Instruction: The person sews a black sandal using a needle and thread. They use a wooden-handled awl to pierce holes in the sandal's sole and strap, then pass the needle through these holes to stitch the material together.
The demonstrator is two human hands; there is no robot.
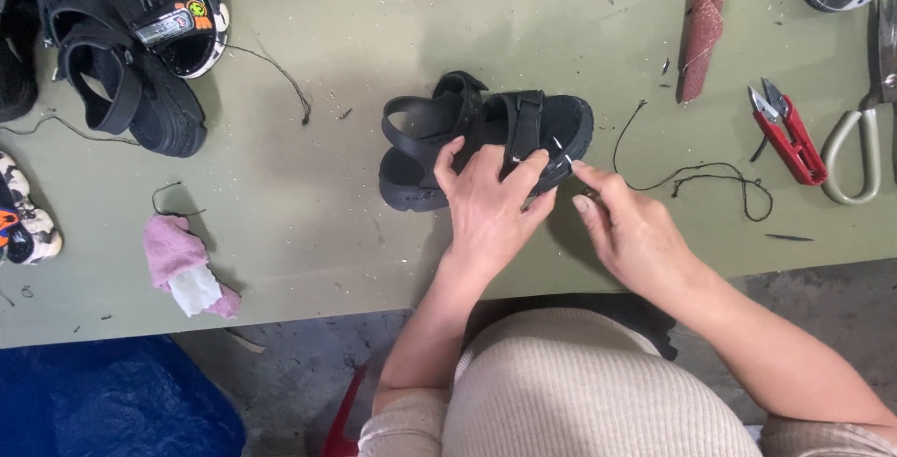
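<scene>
Black sandal point(486, 135) pinned by left hand point(488, 203) near table edge point(280, 312).

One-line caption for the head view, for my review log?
Left hand steadies a black sandal on a green table while right hand pinches a needle at its sole.

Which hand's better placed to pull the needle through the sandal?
Right. The right hand already pinches the needle at the toe edge of the black sandal, with the thread trailing on its side. The left hand lies across the sandal, holding it down.
</scene>
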